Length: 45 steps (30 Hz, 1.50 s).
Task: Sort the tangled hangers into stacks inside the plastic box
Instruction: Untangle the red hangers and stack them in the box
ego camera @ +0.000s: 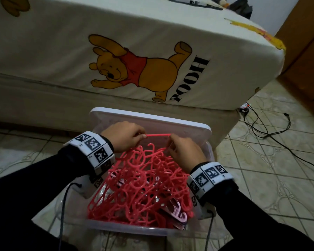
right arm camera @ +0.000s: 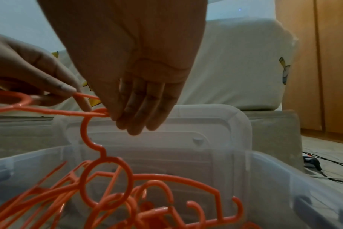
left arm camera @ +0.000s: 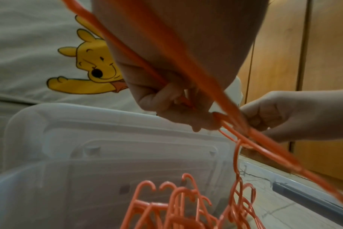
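Note:
A clear plastic box (ego camera: pixel 127 228) on the floor holds a tangled pile of coral-pink hangers (ego camera: pixel 140 189), with a few paler pink ones (ego camera: pixel 178 212) at its near right corner. Both hands are raised over the far end of the box. My left hand (ego camera: pixel 134 137) grips one end of a pink hanger (ego camera: pixel 158 135) and my right hand (ego camera: pixel 172 145) pinches its other end. In the right wrist view the hook of a second hanger (right arm camera: pixel 84 128) hangs over the held hanger (right arm camera: pixel 55 110). The left wrist view shows my left hand (left arm camera: pixel 166 99) curled round several thin bars.
The box lid (ego camera: pixel 152 120) leans upright behind the box against a bed (ego camera: pixel 62 51) with a cartoon bear sheet. Black cables (ego camera: pixel 272 134) trail over the tiled floor to the right. Wooden furniture (ego camera: pixel 306 60) stands at the far right.

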Available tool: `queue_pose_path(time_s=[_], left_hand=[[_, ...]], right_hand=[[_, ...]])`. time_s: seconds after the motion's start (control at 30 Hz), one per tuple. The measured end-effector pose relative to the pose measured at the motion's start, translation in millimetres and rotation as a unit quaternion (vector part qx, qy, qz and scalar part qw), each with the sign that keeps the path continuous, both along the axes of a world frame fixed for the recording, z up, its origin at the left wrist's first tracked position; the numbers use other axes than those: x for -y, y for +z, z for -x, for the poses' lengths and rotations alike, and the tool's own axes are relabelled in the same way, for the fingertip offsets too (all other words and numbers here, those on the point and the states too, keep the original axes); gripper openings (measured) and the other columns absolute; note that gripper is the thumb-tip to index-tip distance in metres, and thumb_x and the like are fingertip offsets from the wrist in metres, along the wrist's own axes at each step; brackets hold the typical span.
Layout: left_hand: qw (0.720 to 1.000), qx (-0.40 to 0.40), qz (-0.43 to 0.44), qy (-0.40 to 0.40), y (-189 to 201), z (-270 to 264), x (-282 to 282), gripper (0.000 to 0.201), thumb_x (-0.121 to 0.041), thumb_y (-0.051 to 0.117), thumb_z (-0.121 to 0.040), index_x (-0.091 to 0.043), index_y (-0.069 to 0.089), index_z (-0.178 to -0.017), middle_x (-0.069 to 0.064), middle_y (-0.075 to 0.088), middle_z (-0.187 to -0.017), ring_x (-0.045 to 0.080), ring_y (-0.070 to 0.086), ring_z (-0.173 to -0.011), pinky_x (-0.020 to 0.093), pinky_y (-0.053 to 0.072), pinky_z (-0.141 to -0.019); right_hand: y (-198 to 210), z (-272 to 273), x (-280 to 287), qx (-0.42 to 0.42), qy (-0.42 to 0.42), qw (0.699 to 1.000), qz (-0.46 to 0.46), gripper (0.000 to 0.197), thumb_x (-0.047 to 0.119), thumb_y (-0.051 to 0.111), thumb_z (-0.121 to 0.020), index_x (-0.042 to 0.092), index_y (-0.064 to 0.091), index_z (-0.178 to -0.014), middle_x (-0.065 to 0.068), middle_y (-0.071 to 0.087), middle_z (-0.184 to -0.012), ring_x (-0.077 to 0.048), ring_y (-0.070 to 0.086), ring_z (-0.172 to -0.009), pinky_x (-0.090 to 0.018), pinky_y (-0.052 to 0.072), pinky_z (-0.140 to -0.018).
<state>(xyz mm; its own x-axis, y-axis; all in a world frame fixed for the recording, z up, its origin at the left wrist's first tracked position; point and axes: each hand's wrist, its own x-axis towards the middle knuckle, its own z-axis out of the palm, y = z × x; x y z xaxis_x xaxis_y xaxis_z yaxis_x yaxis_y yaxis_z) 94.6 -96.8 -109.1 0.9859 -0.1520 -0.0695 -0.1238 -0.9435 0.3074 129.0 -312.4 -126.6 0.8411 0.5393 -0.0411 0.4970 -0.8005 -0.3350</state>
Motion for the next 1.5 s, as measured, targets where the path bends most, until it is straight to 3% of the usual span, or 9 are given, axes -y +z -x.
queue_pose_path(time_s=[0.37,0.53,0.7,0.87,0.97,1.1,1.3,1.4,1.5], left_hand=[[0.997,-0.057,0.044,-0.036,-6.4,1.7,1.1,0.025,-0.036,0.047,-0.097,-0.028,0.067,-0.109,-0.007,0.07,-0.088,0.008,0.062,-0.076,0.028,0.047,-0.069],[0.997,-0.045,0.062,-0.001,-4.2,0.8,1.6,0.024,-0.032,0.047,-0.098,-0.025,0.068,-0.109,-0.007,0.068,-0.081,0.001,0.056,-0.062,0.023,0.043,-0.062],[0.982,-0.083,0.16,0.057,-2.8,-1.6,-6.7,0.022,-0.027,0.049,-0.098,-0.02,0.067,-0.108,-0.001,0.066,-0.077,0.004,0.058,-0.046,0.014,0.042,-0.04],[0.969,-0.01,0.245,0.023,8.6,-1.2,-5.6,0.03,-0.026,0.045,-0.099,-0.016,0.064,-0.12,-0.001,0.066,-0.114,0.013,0.06,-0.106,0.029,0.047,-0.091],[0.946,0.009,0.324,0.005,17.1,1.7,-7.6,0.028,-0.012,0.044,-0.099,-0.022,0.069,-0.107,-0.007,0.068,-0.11,0.005,0.06,-0.106,0.027,0.044,-0.098],[0.937,-0.008,0.35,-0.011,16.6,6.5,-3.5,0.019,-0.012,0.054,-0.094,-0.013,0.065,-0.109,0.003,0.071,-0.1,0.013,0.068,-0.093,0.035,0.051,-0.09],[0.966,0.059,0.252,0.017,11.8,3.8,-7.7,0.01,-0.019,0.055,-0.095,-0.02,0.064,-0.09,-0.014,0.067,-0.08,0.005,0.068,-0.072,0.024,0.051,-0.069],[0.963,0.098,0.242,0.062,16.3,-0.1,-17.1,0.011,-0.022,0.05,-0.098,-0.02,0.06,-0.092,-0.006,0.071,-0.086,0.006,0.069,-0.068,0.028,0.054,-0.067],[0.955,0.125,0.246,0.109,20.5,-2.6,-27.0,0.011,-0.023,0.05,-0.098,-0.02,0.059,-0.092,-0.006,0.072,-0.085,0.009,0.068,-0.061,0.03,0.055,-0.065]], right_hand=[[3.2,3.2,-5.8,0.08,0.054,0.995,-0.022,0.008,0.023,0.055,-0.089,0.024,0.057,-0.096,0.003,0.058,-0.099,-0.02,0.058,-0.092,-0.03,0.041,-0.066],[7.0,4.1,-8.8,0.051,0.094,0.994,0.001,0.017,0.026,0.049,-0.093,0.022,0.063,-0.102,0.001,0.062,-0.101,-0.021,0.058,-0.096,-0.031,0.043,-0.072],[16.8,4.1,-7.1,0.038,0.181,0.983,-0.016,0.016,0.021,0.056,-0.091,0.011,0.063,-0.101,-0.004,0.06,-0.099,-0.02,0.055,-0.093,-0.034,0.045,-0.078],[28.5,-12.8,5.2,0.056,0.128,0.989,-0.053,0.017,0.01,0.053,-0.093,0.006,0.066,-0.103,-0.01,0.066,-0.103,-0.025,0.058,-0.098,-0.03,0.041,-0.082],[32.4,-21.5,16.7,0.084,0.059,0.991,-0.084,0.016,0.009,0.056,-0.092,0.004,0.069,-0.099,-0.011,0.07,-0.096,-0.026,0.062,-0.094,-0.028,0.041,-0.081],[28.7,-22.1,20.1,0.074,0.024,0.99,-0.115,0.013,0.008,0.057,-0.091,0.007,0.069,-0.095,-0.007,0.072,-0.09,-0.024,0.065,-0.087,-0.032,0.047,-0.08],[15.0,-17.9,6.9,0.087,-0.011,0.979,-0.182,0.013,0.01,0.063,-0.087,0.01,0.062,-0.1,0.003,0.06,-0.094,-0.008,0.054,-0.075,-0.005,0.035,-0.065],[12.0,-13.4,-0.9,0.113,0.002,0.981,-0.16,0.013,0.01,0.062,-0.085,0.015,0.058,-0.097,0.003,0.054,-0.098,-0.007,0.05,-0.074,-0.018,0.038,-0.069],[-0.6,6.4,-16.7,0.071,0.126,0.989,-0.011,0.013,0.017,0.054,-0.089,0.018,0.061,-0.1,-0.002,0.061,-0.104,-0.022,0.059,-0.093,-0.034,0.047,-0.075]])
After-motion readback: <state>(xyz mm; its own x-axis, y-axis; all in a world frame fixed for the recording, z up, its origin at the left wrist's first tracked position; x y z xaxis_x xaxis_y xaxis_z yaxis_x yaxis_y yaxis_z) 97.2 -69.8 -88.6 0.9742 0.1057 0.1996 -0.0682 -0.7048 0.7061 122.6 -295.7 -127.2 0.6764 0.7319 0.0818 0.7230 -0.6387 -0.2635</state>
